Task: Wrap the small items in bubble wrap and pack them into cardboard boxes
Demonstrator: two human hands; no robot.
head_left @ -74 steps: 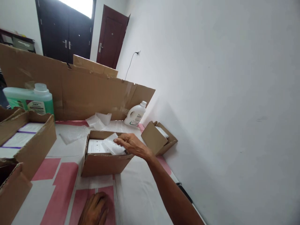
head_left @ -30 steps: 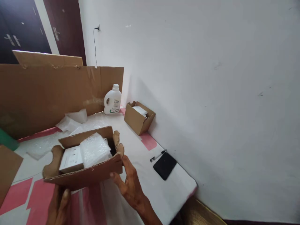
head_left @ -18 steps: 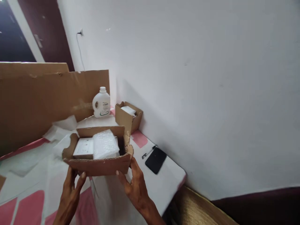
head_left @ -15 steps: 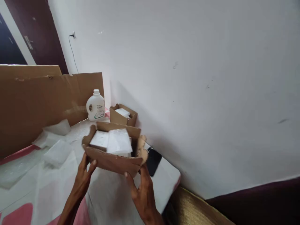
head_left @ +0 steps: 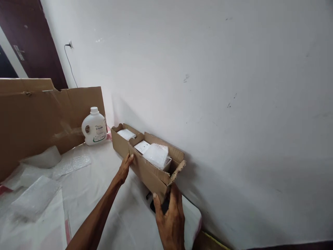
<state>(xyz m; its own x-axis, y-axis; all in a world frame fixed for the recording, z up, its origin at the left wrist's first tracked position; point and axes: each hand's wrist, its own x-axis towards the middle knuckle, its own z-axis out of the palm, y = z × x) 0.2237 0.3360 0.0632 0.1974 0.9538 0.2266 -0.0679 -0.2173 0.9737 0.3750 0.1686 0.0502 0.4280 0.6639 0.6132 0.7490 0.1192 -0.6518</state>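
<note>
Between my two hands is an open cardboard box (head_left: 148, 169), tilted with its right end nearer me. My left hand (head_left: 125, 169) grips its near left side, thumb at the wall. At the lower right corner my right hand (head_left: 170, 211) holds the box, with fingers partly hidden behind it. Inside lie a white box (head_left: 142, 147) and a bubble-wrapped packet (head_left: 156, 155). A second cardboard box (head_left: 120, 143) with white contents stands just behind, against the wall; whether the two boxes touch I cannot tell. A black phone-like object (head_left: 164, 207) shows beneath the held box.
A white jug (head_left: 95, 129) stands on the left before a large cardboard panel (head_left: 47, 121). Sheets of bubble wrap (head_left: 36, 196) lie on the white-covered surface (head_left: 104, 205). The white wall (head_left: 234, 139) rises close on the right.
My hands have carried the box to the right and turned it alongside the wall, in line with the second box. It now covers part of the black object. The view has shifted right.
</note>
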